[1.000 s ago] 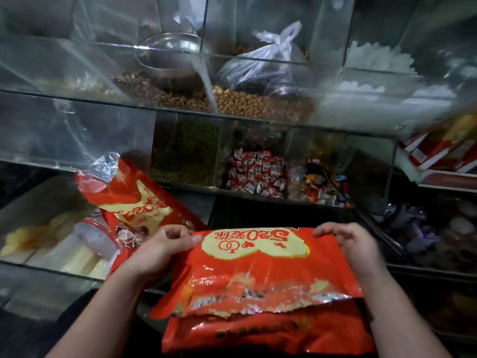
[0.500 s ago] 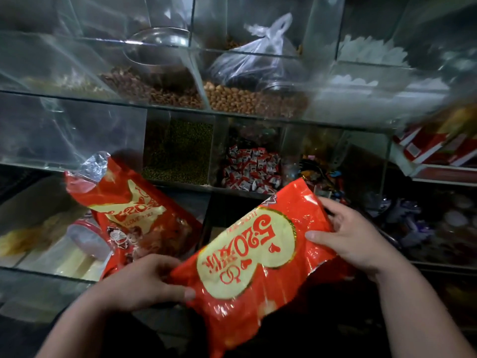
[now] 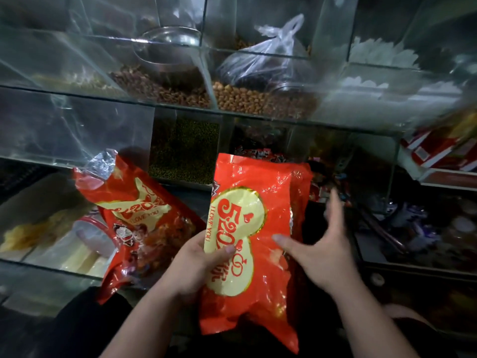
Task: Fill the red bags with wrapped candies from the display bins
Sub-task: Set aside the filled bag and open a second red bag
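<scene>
Upright red bag (image 3: 260, 202) in left hand (image 3: 191, 270)

Red bag (image 3: 247, 254) is standing upright before the glass bins (image 3: 77, 130).
Left hand (image 3: 196, 264) is gripping its left edge; right hand (image 3: 322, 249), fingers spread, is touching its right side with the thumb.

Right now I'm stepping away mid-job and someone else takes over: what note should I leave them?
Left grip: holds the held red bag upright by its left edge.
Right grip: open, at the bag's right side.
Second red bag: open-topped, leaning on the left bins.
Wrapped candies: in the bin behind the held bag.
Done: both bags seem to hold some candy.
Left: top up; fullness unclear.
</scene>
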`<action>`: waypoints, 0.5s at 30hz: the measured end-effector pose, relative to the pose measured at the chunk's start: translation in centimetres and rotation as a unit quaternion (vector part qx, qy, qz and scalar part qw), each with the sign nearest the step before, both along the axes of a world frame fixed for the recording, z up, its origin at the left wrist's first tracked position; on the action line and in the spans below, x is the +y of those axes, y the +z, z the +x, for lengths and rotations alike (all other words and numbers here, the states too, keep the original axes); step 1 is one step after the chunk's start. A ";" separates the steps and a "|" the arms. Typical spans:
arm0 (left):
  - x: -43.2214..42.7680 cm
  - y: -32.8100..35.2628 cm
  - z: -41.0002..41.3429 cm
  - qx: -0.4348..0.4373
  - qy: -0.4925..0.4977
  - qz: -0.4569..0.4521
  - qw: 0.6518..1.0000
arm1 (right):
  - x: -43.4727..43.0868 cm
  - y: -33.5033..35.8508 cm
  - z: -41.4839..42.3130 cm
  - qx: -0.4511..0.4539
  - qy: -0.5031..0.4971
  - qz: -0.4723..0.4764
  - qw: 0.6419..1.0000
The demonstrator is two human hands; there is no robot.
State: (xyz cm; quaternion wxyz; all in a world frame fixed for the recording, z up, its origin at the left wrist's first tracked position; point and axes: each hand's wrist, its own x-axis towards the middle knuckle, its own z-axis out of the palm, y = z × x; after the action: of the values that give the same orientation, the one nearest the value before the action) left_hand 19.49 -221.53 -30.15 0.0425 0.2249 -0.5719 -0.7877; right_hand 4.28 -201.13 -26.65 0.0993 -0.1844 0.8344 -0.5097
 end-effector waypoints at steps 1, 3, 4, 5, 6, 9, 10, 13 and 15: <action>0.7 -0.4 -0.1 0.000 0.018 0.011 1.000 | -0.2 -0.8 1.2 -0.108 0.006 -0.018 0.994; 2.0 -1.1 -0.4 -0.008 0.042 0.021 0.999 | -0.3 -2.5 2.0 -0.265 0.032 -0.090 0.959; 2.5 -1.3 -0.4 -0.014 0.041 0.017 0.999 | -0.1 -3.2 1.6 -0.299 0.038 -0.111 0.947; 2.7 -1.3 -0.4 -0.020 0.030 0.013 0.999 | 0.1 -3.6 1.2 -0.311 0.048 -0.114 0.943; 2.7 -1.3 -0.4 -0.021 0.016 0.014 1.000 | 0.5 -3.7 0.8 -0.315 0.062 -0.110 0.941; 1.7 -1.1 -0.6 0.011 -0.012 0.056 0.998 | 1.6 -4.0 -0.4 -0.332 0.104 -0.140 0.927; 1.3 -1.1 -0.6 0.020 -0.019 0.064 0.998 | 1.9 -4.0 -0.7 -0.343 0.117 -0.160 0.918; 0.8 -1.4 -0.8 0.029 -0.028 0.052 0.998 | 2.2 -4.2 -1.1 -0.350 0.133 -0.201 0.905; 0.6 -1.7 -0.9 0.021 0.001 0.034 0.999 | 2.2 -4.3 -1.3 -0.320 0.128 -0.216 0.914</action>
State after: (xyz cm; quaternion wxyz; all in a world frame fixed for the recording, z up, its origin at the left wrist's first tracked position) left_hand 18.55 -220.95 -31.84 0.0474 0.2101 -0.5432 -0.8115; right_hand 2.97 -198.94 -30.98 0.3830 -0.1334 0.5972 -0.6920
